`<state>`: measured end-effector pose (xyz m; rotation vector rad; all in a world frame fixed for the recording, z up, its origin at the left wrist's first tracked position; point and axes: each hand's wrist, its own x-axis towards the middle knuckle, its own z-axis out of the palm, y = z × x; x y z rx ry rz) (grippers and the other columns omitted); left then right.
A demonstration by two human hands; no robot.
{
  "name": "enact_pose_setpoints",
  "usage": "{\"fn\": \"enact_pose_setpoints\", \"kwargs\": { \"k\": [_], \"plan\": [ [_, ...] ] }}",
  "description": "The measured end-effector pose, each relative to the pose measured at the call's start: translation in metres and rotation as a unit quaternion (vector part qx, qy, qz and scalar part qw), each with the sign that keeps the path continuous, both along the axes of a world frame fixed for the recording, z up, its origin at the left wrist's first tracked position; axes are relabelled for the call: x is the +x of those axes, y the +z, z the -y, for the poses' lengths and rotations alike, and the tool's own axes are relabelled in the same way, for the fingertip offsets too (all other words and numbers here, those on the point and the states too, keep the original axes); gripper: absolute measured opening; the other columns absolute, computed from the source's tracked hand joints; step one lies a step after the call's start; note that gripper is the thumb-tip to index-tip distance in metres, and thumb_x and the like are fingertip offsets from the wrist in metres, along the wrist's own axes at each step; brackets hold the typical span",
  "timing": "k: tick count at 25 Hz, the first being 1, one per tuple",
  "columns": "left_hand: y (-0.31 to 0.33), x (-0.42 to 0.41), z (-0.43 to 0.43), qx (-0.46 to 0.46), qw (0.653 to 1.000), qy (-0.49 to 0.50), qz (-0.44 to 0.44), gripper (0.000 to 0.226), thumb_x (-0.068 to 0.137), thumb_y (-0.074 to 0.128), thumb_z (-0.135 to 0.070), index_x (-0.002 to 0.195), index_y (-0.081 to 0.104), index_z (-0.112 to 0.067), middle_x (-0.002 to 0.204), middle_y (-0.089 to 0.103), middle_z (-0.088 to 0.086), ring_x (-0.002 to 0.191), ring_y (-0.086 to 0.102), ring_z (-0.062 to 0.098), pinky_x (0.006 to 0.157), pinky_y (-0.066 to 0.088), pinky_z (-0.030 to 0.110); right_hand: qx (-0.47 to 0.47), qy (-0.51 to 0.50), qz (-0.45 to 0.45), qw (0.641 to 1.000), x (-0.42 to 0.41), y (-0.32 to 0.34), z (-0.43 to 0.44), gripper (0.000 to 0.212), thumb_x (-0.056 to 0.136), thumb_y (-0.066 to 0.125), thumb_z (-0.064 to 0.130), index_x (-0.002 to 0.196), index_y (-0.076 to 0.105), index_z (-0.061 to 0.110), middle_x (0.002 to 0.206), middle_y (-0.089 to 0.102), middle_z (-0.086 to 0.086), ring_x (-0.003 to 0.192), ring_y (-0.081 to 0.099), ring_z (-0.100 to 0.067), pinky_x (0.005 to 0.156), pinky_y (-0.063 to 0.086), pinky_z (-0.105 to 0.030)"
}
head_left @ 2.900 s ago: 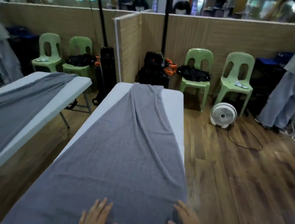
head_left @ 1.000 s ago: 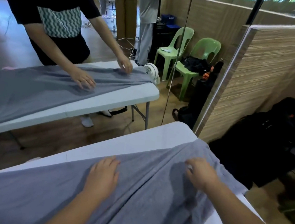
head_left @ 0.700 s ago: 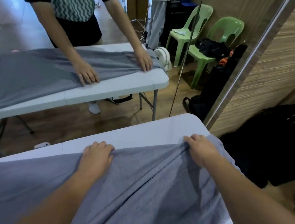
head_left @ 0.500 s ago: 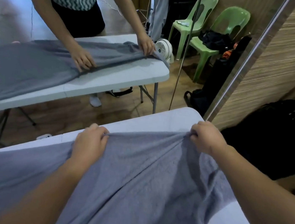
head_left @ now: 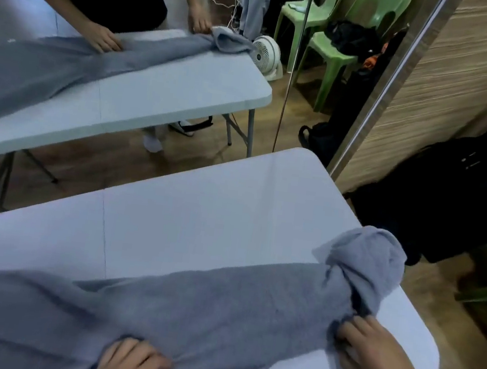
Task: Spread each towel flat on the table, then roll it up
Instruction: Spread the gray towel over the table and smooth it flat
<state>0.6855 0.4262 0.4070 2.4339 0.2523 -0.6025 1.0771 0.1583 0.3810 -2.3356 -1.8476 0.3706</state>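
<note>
Appeared as two bare hands: left hand (head_left: 131,365) cropped by the lower edge past the knuckles, right hand (head_left: 368,353) joined to a bare, unsleeved forearm.

Dim, cool indoor light, pale sheen on the near table (head_left: 265,193). Edges bow with wide-angle distortion; the towel (head_left: 221,304) and left hand (head_left: 131,363) look soft, smeared.

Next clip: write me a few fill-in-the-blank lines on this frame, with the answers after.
The grey terry towel lies on a ___ folding table.
The right hand and left hand both grip the ___.
The small round white fan stands on the ___.
The plastic chairs behind it are ___.
Missing words: white; towel; floor; green.
</note>
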Motion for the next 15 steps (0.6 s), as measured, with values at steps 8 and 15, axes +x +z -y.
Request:
{"fn": "enact_pose_setpoints", "kwargs": {
  "k": [8, 15],
  "plan": [
    [-0.014, 0.126, -0.013, 0.217, 0.941, 0.241, 0.098, 0.049, 0.085, 0.052, -0.056, 0.124, 0.057, -0.027, 0.119, 0.058, -0.003, 0.108, 0.054, 0.024, 0.088, 0.047, 0.042, 0.0, 0.066, -0.015, 0.998, -0.055, 0.025, -0.165, 0.033, 0.076, 0.05, 0.046, 0.101, 0.057, 0.025, 0.101, 0.062, 0.003, 0.095, 0.052, -0.021, 0.074, 0.05, -0.039],
    [0.009, 0.165, -0.028, 0.177, 0.951, 0.241, 0.074, 0.013, 0.084, 0.054, -0.036, 0.087, 0.052, -0.024, 0.092, 0.055, -0.003, 0.088, 0.056, 0.024, 0.072, 0.042, 0.039, -0.083, 0.103, -0.083, 0.988, -0.071, 0.033, -0.224, 0.019, 0.074, 0.061, 0.038, 0.08, 0.051, 0.024, 0.089, 0.061, -0.003, 0.081, 0.057, -0.025, 0.065, 0.044, -0.035]
  ]
}}
